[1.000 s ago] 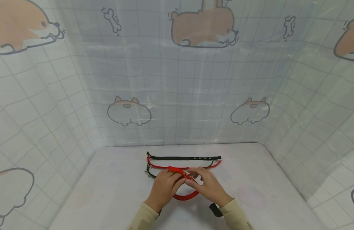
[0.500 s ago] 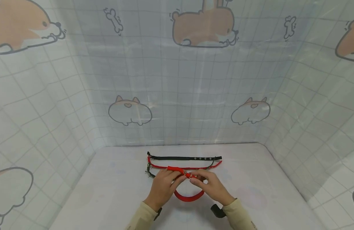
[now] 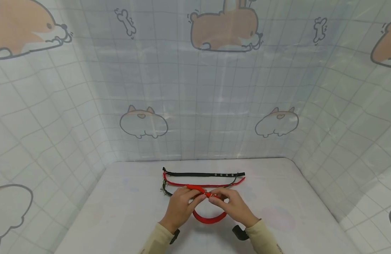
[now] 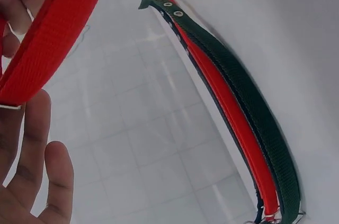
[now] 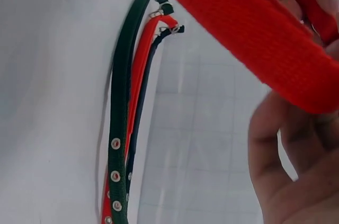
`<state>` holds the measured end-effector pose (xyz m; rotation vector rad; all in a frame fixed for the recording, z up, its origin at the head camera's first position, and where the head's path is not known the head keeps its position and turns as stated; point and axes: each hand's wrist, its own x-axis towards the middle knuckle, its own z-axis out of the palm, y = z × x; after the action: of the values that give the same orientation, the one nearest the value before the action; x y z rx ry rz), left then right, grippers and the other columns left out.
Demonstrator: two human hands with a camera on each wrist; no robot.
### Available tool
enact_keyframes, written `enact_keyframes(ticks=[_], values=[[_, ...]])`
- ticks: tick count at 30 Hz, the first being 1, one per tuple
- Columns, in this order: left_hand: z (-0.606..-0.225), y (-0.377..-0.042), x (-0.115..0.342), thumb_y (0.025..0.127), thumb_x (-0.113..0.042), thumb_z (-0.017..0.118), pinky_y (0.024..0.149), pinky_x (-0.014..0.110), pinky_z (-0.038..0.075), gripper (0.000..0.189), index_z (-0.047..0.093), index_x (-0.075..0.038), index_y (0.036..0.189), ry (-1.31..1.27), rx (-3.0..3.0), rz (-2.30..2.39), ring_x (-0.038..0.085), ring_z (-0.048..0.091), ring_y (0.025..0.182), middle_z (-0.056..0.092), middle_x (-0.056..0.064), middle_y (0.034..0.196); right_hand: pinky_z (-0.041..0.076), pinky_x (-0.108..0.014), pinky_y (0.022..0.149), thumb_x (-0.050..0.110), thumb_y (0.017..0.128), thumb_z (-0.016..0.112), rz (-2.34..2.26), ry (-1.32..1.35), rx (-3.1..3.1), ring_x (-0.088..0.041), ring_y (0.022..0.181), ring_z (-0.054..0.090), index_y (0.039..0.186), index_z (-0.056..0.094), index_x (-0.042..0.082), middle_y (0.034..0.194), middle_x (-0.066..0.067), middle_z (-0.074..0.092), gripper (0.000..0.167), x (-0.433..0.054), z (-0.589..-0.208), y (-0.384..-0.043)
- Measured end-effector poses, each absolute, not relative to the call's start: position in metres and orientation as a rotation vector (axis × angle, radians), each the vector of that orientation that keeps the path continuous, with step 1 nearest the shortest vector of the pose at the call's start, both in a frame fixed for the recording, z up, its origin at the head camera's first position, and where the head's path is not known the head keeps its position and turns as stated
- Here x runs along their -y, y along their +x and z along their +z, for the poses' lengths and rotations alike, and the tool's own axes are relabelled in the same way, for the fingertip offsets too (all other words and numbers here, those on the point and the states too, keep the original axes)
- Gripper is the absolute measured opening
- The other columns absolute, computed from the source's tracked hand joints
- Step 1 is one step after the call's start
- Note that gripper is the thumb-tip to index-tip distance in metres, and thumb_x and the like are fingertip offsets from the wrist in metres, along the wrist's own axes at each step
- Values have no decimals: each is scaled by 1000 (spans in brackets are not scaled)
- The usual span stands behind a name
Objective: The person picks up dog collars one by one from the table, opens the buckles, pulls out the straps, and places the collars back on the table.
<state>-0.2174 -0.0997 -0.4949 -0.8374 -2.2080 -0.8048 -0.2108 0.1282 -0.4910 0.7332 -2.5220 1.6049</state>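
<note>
A red webbing collar (image 3: 209, 220) is held up between both hands in the head view, its lower part hanging as a loop. My left hand (image 3: 180, 206) pinches it near the metal buckle (image 3: 205, 193). With thumb and fingers my right hand (image 3: 236, 207) pinches the strap just right of the buckle. Close up, the wide red collar (image 4: 58, 38) crosses the top left of the left wrist view. It also covers much of the upper right of the right wrist view, partly hiding the fingertips.
Beyond the hands, a black collar (image 3: 195, 174), another red collar (image 3: 179, 184) and a dark green collar (image 4: 254, 102) lie side by side on the white table (image 3: 119, 211). A patterned curtain (image 3: 211, 106) rises behind. Both wrists carry black straps.
Over the last second my right hand has shifted slightly right along the strap, and the hanging loop has widened. The collars on the table have not moved.
</note>
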Motion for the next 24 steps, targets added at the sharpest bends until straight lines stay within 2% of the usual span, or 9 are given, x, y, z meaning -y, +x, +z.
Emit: enact_keyframes(ticks=[3, 5, 10, 14, 20, 24], values=[[-495, -218, 101, 85, -29, 84, 68, 25, 52, 16, 79, -18, 95, -829, 2210, -799, 5, 57, 75, 70, -11, 84, 53, -29, 69, 20, 99, 68, 1621, 787, 2538, -14, 77, 63, 120, 72, 16, 99, -1, 72, 22, -131, -492, -211], [-495, -218, 101, 83, -27, 85, 66, 24, 51, 15, 79, -17, 94, -827, 2214, -804, 4, 56, 74, 69, -11, 82, 52, -29, 66, 17, 100, 66, 1623, 810, 2542, -16, 73, 62, 121, 71, 14, 92, -4, 69, 21, -131, -493, -212], [-494, -217, 99, 87, -31, 81, 66, 24, 50, 15, 79, -17, 94, -834, 2231, -806, 4, 54, 73, 68, -11, 81, 54, -31, 66, 28, 98, 70, 1628, 749, 2523, -16, 73, 64, 110, 68, 21, 86, 4, 68, 14, -130, -493, -212], [-494, -218, 98, 91, -39, 76, 67, 23, 50, 20, 79, -19, 95, -813, 2281, -812, 2, 54, 75, 68, -13, 83, 55, -33, 70, 31, 96, 72, 1676, 745, 2486, -18, 79, 66, 106, 69, 24, 96, 6, 70, 13, -132, -492, -213], [-493, -219, 100, 89, -38, 78, 65, 21, 49, 20, 81, -19, 94, -807, 2279, -821, 3, 52, 74, 64, -13, 80, 52, -30, 71, 21, 101, 65, 1703, 855, 2488, -20, 84, 66, 117, 68, 21, 99, 2, 70, 16, -138, -496, -217], [-493, -219, 101, 88, -35, 80, 68, 23, 52, 17, 80, -18, 94, -821, 2250, -829, 3, 55, 77, 67, -12, 83, 51, -28, 66, 21, 102, 63, 1690, 852, 2519, -16, 74, 63, 122, 67, 20, 89, -2, 66, 20, -139, -495, -216]])
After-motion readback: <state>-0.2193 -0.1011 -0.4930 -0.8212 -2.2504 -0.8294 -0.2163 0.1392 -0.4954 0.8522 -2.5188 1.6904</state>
